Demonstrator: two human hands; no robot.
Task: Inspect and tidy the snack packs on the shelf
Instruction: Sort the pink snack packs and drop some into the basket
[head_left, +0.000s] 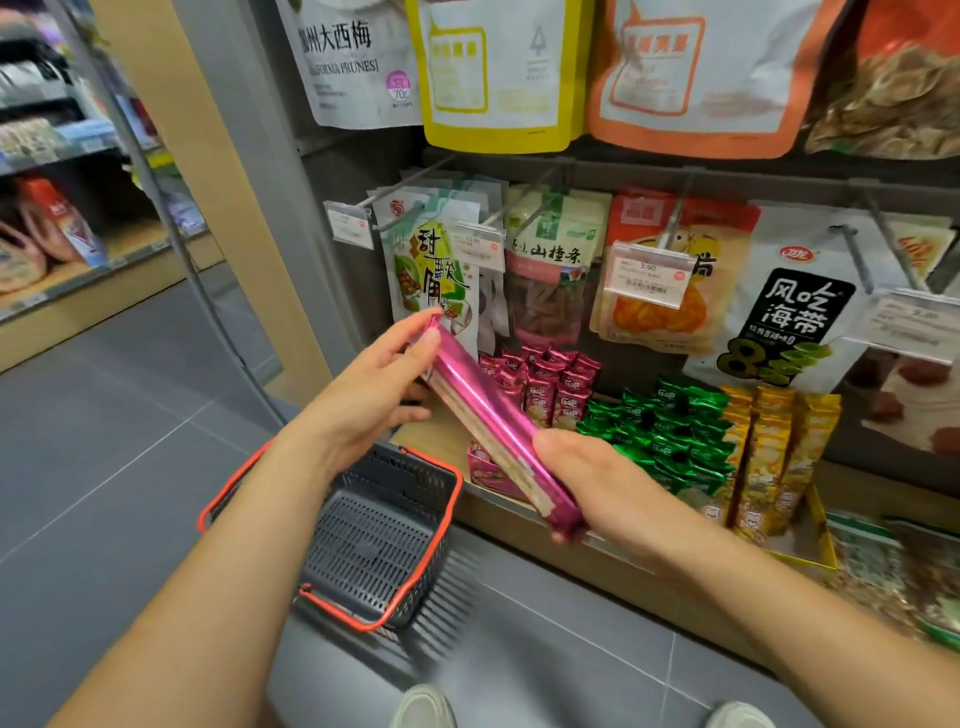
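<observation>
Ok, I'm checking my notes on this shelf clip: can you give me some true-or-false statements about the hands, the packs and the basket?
1. The left hand grips the upper end of the long shiny magenta foil snack pack and the right hand grips its lower end. True.
2. The dark grey plastic basket with the red rim is full of packs. False: no packs show inside it.
3. The green foil packs sit between the small pink packs and the gold packs. True.
4. The white bag with the black label hangs left of the orange bag of yellow fruit. False: it hangs to its right.
</observation>
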